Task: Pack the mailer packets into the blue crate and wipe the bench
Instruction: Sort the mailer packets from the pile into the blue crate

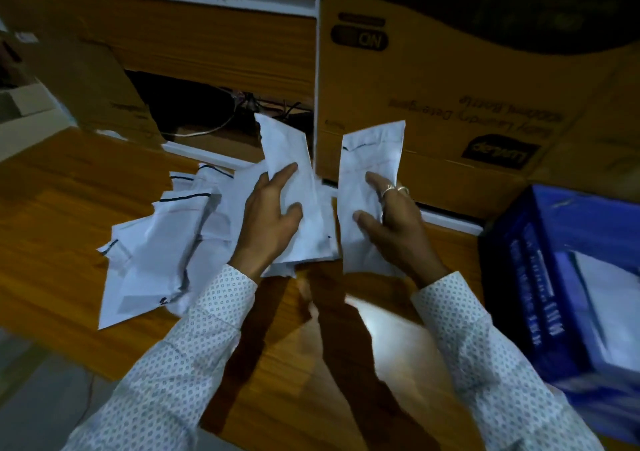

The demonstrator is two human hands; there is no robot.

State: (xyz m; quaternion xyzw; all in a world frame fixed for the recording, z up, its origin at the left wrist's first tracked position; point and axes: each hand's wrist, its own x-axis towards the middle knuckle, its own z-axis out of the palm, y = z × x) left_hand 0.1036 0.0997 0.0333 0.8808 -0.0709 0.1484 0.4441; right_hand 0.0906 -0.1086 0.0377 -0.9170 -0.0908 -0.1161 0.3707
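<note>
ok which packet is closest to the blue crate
The packet in the right hand. It is held up nearest the crate; the others are in the left hand or piled further left.

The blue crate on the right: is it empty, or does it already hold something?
Not empty. Inside the blue crate, white material lies against its inner wall, probably mailer packets; blur hides how many.
</note>
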